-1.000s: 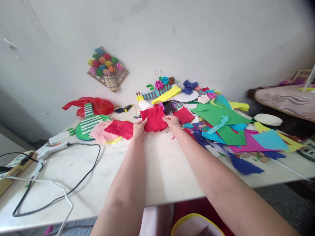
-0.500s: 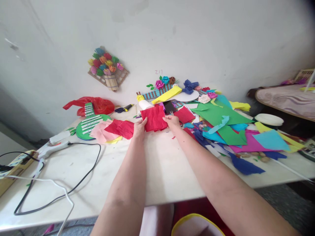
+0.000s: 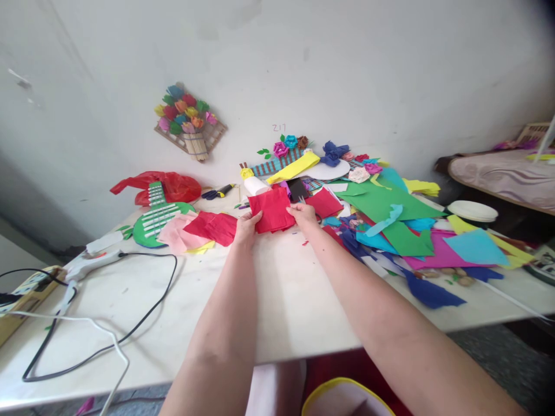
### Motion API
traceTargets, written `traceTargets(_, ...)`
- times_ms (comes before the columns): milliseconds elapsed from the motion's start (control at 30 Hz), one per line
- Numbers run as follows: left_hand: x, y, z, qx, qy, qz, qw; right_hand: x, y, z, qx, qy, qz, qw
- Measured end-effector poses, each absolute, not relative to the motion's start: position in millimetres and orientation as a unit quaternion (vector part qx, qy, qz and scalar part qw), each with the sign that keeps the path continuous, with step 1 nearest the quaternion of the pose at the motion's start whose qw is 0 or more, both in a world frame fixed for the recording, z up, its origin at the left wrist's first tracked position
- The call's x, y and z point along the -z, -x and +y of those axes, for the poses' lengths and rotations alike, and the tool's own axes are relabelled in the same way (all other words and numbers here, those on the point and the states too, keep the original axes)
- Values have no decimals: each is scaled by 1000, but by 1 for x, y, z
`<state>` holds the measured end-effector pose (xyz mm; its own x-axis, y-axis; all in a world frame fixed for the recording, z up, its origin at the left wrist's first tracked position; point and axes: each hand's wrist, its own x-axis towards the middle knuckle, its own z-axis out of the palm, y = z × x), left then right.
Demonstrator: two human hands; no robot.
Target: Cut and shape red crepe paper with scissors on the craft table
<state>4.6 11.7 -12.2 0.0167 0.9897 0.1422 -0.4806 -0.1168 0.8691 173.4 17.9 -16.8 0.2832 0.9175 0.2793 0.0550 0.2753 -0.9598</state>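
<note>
A stack of red crepe paper (image 3: pixel 271 210), roughly square, is held up between my two hands just above the table. My left hand (image 3: pixel 248 226) pinches its left side, thumb on the front. At the right edge, my right hand (image 3: pixel 303 214) grips it between thumb and fingers. Scissor tips (image 3: pixel 302 200) show behind my right hand; the rest of the scissors is mostly hidden. More red crepe paper (image 3: pixel 212 226) lies left of my left hand, overlapping a pink sheet (image 3: pixel 177 231). Another red piece (image 3: pixel 324 202) rests behind my right hand.
Left stand a green guitar-shaped craft (image 3: pixel 154 222), a red plastic bag (image 3: pixel 173 186), pliers (image 3: pixel 218 192), and a glue gun (image 3: pixel 93 264) with its black cord. Coloured paper scraps, including a green sheet (image 3: pixel 390 199), cover the right side. Paper flowers (image 3: pixel 186 110) hang on the wall.
The red paper stack lies flatter and squarer between my hands. My left thumb has shifted slightly on it; both hands stay in nearly the same place.
</note>
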Motion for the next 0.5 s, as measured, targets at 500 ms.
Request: traceTargets(500,14,-2,12,-616,-459,254,588,-2,-171,-2,-515,390,-454,614)
